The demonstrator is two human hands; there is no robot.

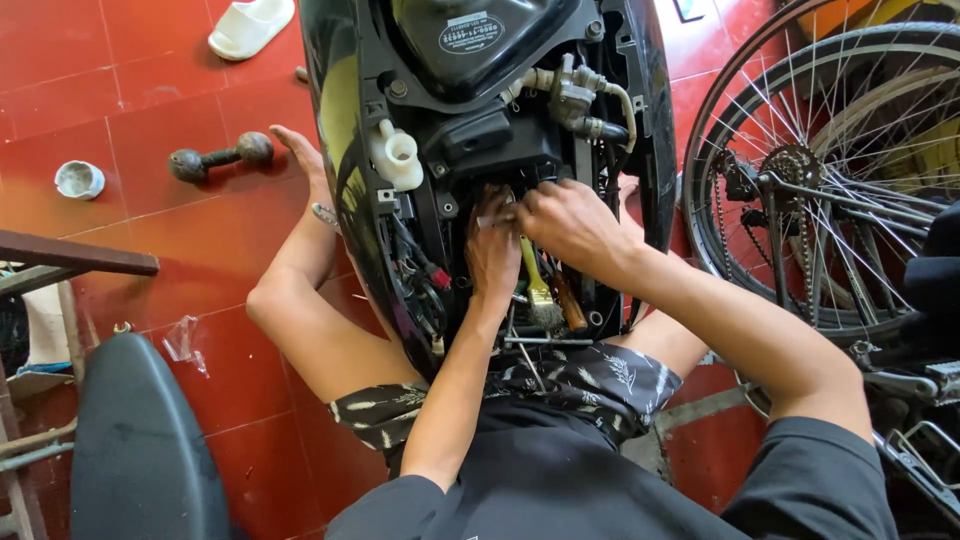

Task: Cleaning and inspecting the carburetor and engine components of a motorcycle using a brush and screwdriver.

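The person sits on a red tiled floor point(150, 150) with both hands inside the opened body of a glossy black motor scooter point(480, 130). The left hand point(492, 250) is curled among the black parts and wiring; what it grips cannot be told. The right hand point(570, 222) is closed, fingers pinched on a small silvery metal piece point(495, 219) just beside the left hand. A yellow-handled brush point(537, 285) lies below the hands. A spoked bicycle wheel point(820, 180) stands to the right, a rusty dumbbell point(220, 157) and a white sandal point(250, 25) to the left.
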